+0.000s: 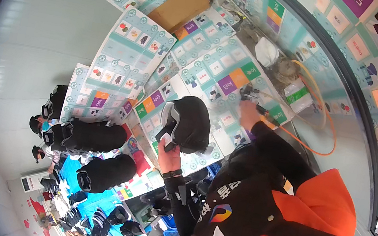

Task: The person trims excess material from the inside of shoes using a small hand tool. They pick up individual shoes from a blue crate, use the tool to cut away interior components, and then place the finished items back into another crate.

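A black cap (194,124) with a pale grey inner edge is held up over the patterned table, its opening turned to the left. My left hand (169,157) grips it by its lower edge, fingers closed and a dark band at the wrist. Further right, my right hand (249,114) is closed round a small dark spray gun (249,93), apart from the cap. An orange hose (307,149) runs from beside that hand. The fingers partly hide the gun, so its exact form is hard to make out.
Long nested stacks of black caps (107,172) lie to the left. A cardboard box (182,6) stands at the far side. White bags (266,52) lie right of the patterned table (229,120). At lower left, other people work by a blue-covered table (69,171).
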Demonstrator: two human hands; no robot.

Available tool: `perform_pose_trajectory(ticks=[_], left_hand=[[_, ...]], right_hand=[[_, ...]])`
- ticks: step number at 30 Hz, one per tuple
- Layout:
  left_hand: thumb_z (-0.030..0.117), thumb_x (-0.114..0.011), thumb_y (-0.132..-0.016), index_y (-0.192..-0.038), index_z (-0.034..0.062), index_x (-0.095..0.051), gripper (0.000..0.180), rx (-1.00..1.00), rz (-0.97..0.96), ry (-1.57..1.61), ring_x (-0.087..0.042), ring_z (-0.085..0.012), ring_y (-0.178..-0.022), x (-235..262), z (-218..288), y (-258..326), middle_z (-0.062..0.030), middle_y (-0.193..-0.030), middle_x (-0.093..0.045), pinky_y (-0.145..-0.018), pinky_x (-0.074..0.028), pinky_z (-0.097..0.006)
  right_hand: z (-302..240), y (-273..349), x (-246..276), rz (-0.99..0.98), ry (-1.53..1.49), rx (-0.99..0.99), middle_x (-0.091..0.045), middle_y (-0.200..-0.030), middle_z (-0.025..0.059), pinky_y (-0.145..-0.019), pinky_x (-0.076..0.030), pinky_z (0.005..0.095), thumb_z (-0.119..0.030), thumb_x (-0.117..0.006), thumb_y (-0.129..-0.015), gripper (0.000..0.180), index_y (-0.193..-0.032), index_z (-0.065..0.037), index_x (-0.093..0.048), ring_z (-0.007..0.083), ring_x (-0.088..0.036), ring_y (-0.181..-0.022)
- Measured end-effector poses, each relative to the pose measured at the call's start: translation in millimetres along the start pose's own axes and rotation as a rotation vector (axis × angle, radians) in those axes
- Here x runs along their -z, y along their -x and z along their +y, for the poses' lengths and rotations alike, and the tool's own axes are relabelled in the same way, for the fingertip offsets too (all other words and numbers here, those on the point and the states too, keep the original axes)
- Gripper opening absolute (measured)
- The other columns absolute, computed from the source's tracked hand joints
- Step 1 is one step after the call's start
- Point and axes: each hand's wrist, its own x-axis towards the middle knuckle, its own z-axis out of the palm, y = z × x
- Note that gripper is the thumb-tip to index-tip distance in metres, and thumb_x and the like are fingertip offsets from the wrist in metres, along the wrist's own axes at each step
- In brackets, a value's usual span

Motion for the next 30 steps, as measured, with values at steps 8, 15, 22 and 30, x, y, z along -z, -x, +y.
perform_pose_trajectory(ticks=[8, 15, 22, 30], left_hand=[[0.021, -0.067, -0.097, -0.108, 0.0054, -0.062, 0.019, 0.055, 0.045, -0.072, -0.067, -0.0213, -0.096, 2, -1, -44, -0.0074, -0.1, -0.07, -0.088, -0.055, -0.036], [0.015, -0.069, -0.095, -0.104, 0.0018, -0.063, 0.017, 0.066, 0.073, -0.151, -0.067, -0.0214, -0.091, 12, -16, -90, -0.0098, -0.095, -0.068, -0.091, -0.057, -0.038], [0.015, -0.067, -0.095, -0.102, 0.0019, -0.064, 0.015, 0.078, 0.027, -0.267, -0.067, -0.0213, -0.09, 15, -24, -121, -0.0092, -0.093, -0.068, -0.087, -0.057, -0.037], [0.014, -0.066, -0.095, -0.105, 0.0014, -0.06, 0.017, 0.08, 0.018, -0.291, -0.068, -0.0215, -0.088, 20, -18, -133, -0.0094, -0.094, -0.068, -0.083, -0.06, -0.035]], right_hand=[[82, -21, -36, 0.332, 0.177, -0.032, -0.048, -0.128, 0.0176, -0.082, -0.056, 0.0482, -0.017, -0.065, -0.087, 0.046, -0.126, 0.002, -0.051, 0.0367, -0.051, -0.12], [32, -17, 39, 0.191, 0.012, -0.128, -0.063, -0.105, 0.0143, -0.069, -0.059, 0.0366, -0.009, -0.066, -0.079, 0.044, -0.122, -0.003, -0.059, 0.0331, -0.064, -0.1], [-30, 7, 88, -0.149, -1.371, -0.065, -0.071, -0.083, 0.0091, -0.055, -0.052, 0.0327, -0.013, -0.066, -0.077, 0.033, -0.108, 0.001, -0.067, 0.0173, -0.067, -0.069], [-54, 17, 111, 0.046, -0.987, 0.129, -0.062, -0.071, 0.0066, -0.063, -0.047, 0.0298, -0.007, -0.065, -0.074, 0.016, -0.089, -0.001, -0.063, 0.0139, -0.061, -0.065]])
